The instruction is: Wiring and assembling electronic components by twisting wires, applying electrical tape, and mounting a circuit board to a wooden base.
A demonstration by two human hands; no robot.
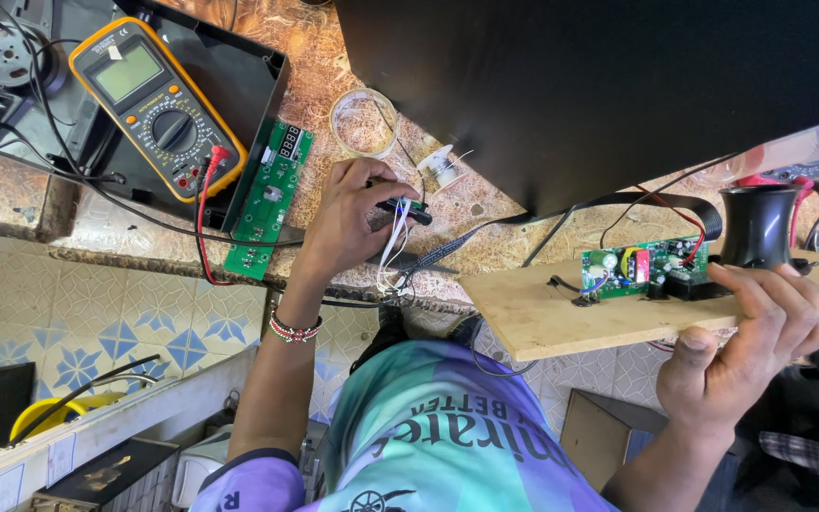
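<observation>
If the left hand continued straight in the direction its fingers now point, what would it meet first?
Probably the small wire spool, just beyond the left hand and the black connector it holds; depth is unclear, so it may pass beside it.

worktop (pixel 267 38) is speckled brown stone with a dark chipped front edge (pixel 144 261). floor (pixel 97 327) under it has pale tiles with blue star patterns. pale bench edge (pixel 125 417) runs across the lower left, a dark box (pixel 106 479) and a yellow tub (pixel 49 412) with black cable beside it. brown cardboard box (pixel 604 436) sits lower right by my knee. light is even daylight, soft shadows. no walls or windows visible from here.
</observation>
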